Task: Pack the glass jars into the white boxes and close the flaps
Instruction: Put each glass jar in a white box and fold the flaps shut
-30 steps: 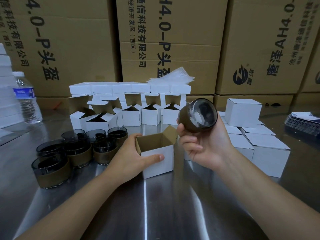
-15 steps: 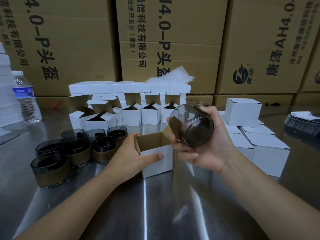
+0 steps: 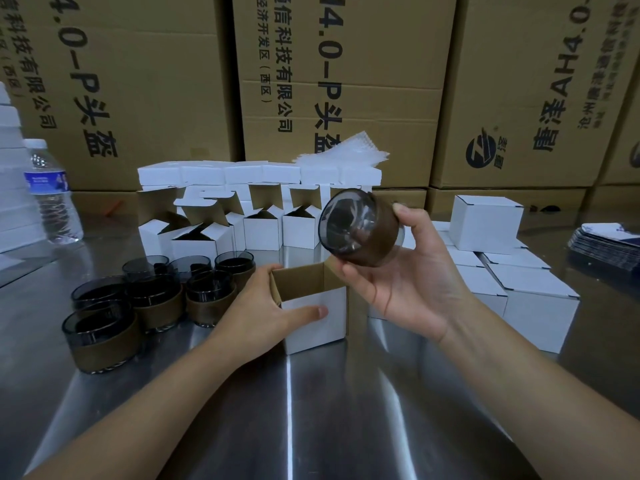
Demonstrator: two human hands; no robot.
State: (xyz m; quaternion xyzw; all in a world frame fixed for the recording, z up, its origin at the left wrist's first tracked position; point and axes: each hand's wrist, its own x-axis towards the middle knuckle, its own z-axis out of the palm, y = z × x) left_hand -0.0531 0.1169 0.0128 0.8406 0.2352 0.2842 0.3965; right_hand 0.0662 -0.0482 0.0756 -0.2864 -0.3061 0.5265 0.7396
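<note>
Above the open white box (image 3: 313, 306), the right hand (image 3: 408, 285) grips a tilted glass jar (image 3: 360, 228), ready to drop in; the left hand (image 3: 266, 313) clasps the box steady.

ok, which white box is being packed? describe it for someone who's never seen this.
On the steel table, before the wall of brown cartons, look at centre. The white box stands alone, in front of the open-flapped row. Only it is gripped by the left hand, while the right hand holds a tilted jar above its open right corner.
</note>
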